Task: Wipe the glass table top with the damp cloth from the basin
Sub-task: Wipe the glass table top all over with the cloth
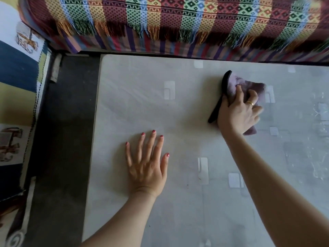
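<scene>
The glass table top point(138, 97) fills most of the view, pale grey with faint square patterns showing through. My right hand point(238, 113) presses a purple cloth with a black edge point(231, 81) flat on the glass at the far right, fingers curled over it. A gold ring sits on one finger. My left hand point(147, 161) lies flat on the glass nearer to me, fingers spread, holding nothing. The basin is out of view.
A sofa draped in a colourful woven, fringed blanket point(178, 18) runs along the table's far edge. Dark floor point(65, 131) borders the table's left edge, with a patterned rug point(16, 104) further left.
</scene>
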